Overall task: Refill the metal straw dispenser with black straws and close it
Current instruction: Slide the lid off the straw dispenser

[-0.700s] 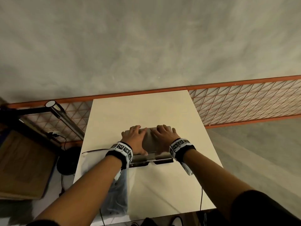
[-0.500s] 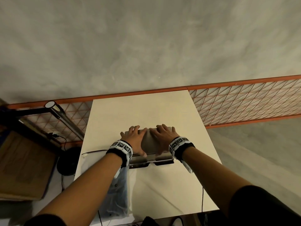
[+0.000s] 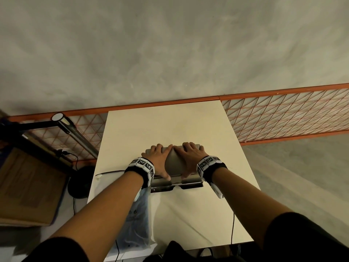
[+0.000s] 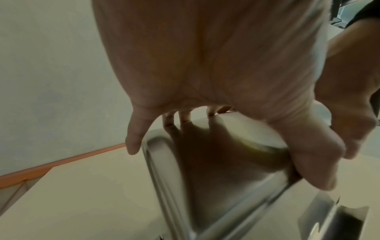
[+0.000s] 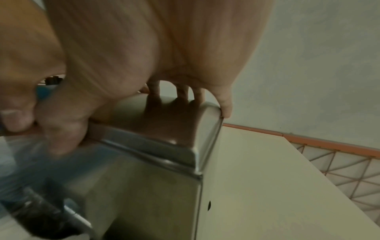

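Note:
The metal straw dispenser (image 3: 174, 183) stands mid-table with its curved lid (image 3: 174, 163) down. My left hand (image 3: 158, 161) holds the lid's left half and my right hand (image 3: 190, 159) the right half. On both hands the fingertips reach the lid's far edge and the thumbs hook its front lip. The left wrist view shows my left thumb (image 4: 314, 162) on the lip of the lid (image 4: 216, 154); the right wrist view shows my right thumb (image 5: 61, 138) on the lid (image 5: 164, 123). A clear plastic bag of black straws (image 3: 137, 220) lies under my left forearm.
The cream table (image 3: 170, 125) ends at an orange mesh railing (image 3: 283, 114) at the back. A lamp bar (image 3: 75, 135) and a cardboard box (image 3: 28, 186) are off the table's left side. A thin cable (image 3: 109, 173) crosses the left edge.
Both hands stay on the lid in nearly the same place. Only the view has shifted slightly.

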Tool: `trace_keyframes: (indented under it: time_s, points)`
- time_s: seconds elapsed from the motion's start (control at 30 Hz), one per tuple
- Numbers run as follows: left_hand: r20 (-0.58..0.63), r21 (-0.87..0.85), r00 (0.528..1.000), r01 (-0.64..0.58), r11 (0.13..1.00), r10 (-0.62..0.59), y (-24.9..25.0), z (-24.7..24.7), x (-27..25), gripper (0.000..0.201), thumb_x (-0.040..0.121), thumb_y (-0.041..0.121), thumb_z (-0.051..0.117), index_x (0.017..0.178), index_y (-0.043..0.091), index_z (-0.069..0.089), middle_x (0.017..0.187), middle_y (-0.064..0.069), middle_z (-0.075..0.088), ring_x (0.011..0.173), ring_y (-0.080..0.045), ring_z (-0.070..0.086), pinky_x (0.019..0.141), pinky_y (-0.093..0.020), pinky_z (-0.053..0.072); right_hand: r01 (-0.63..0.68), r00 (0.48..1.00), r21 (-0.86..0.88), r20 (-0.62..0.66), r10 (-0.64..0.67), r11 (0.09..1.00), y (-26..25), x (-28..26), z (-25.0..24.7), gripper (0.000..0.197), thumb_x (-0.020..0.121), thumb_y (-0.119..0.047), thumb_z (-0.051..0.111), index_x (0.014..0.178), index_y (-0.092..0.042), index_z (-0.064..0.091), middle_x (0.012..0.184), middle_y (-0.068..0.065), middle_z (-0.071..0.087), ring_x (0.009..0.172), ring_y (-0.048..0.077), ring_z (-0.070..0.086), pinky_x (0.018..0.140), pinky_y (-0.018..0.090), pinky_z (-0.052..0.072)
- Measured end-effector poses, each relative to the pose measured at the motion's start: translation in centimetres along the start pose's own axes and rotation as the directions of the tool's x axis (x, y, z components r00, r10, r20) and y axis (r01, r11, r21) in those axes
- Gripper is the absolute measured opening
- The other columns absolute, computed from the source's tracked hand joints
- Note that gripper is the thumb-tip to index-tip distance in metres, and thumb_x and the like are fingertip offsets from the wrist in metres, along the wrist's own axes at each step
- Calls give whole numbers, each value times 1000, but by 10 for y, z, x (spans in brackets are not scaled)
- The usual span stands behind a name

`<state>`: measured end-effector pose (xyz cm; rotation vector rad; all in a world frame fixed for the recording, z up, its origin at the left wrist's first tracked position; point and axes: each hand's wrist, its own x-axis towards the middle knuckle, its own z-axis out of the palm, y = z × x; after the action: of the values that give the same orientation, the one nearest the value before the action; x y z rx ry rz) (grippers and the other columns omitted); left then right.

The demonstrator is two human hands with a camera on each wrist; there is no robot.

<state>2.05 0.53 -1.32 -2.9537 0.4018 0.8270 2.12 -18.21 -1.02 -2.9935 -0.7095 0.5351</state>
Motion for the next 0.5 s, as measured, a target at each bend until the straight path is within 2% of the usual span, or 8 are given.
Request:
trace_keyframes:
  time_s: [0.5]
  points:
    - [-56,36,998,-32,999,34,0,-8,-5,140,55,68,85,161,36,-1,149,-7,26,138,-33,30,104,-59,42,13,996,73,-86,-7,997,6,-6,4,130,37,-72,80,146,-42,15,134,1,38,123,30,39,94,56,40]
